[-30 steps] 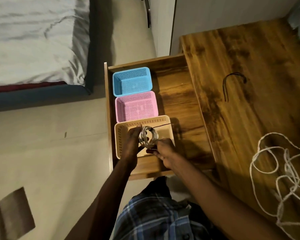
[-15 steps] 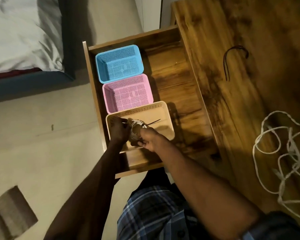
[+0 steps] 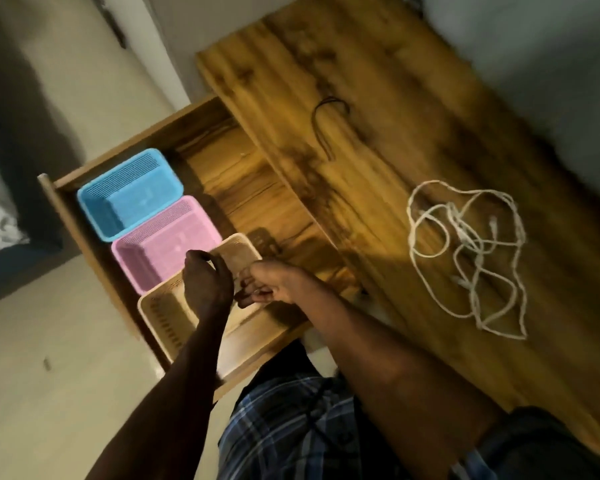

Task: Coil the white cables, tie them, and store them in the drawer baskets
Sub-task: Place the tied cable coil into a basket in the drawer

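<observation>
Both hands over the near beige basket [image 3: 160,306] in the open drawer [image 3: 222,161], left hand [image 3: 207,284] and right hand [image 3: 274,282] fingers curled, grip unclear through blur, loose white cable [image 3: 465,251] on the surface [image 3: 378,81] to the right

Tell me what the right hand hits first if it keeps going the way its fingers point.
Probably the left hand, right beside the right hand over the beige basket; depth is unclear.

You will find no legible text, label, brand, number or sign anywhere in this view; motion blur covers the whole frame, and no visible surface shows any marking that can be read.
</observation>
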